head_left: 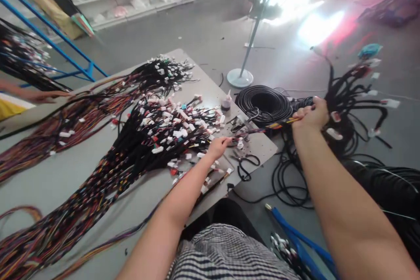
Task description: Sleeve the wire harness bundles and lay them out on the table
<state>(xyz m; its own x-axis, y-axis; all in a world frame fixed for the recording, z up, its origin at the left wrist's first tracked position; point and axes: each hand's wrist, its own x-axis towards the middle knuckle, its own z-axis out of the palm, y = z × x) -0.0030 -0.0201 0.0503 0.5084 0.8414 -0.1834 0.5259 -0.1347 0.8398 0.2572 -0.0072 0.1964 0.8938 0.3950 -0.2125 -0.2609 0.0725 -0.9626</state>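
My right hand (311,116) is wrapped round a wire harness (278,125), held out past the table's right corner. Beyond the fist its black-sleeved branches (344,83) fan out, with white connectors and one blue connector at their ends. The coloured wires of the harness run left toward my left hand (219,148), whose fingers are pinched together on it near the table edge. A white connector (240,143) hangs just right of the left fingertips. Close by on the table lies a large bundle of harnesses (131,140) with many white connectors.
Black-handled scissors (247,166) and a small bottle (226,102) are on the table (262,146). Coiled black tubing (264,103) lies beyond the corner, near a stand's round base (240,78). Another person's hand (42,95) rests at the far left. Blue framing (295,236) stands below right.
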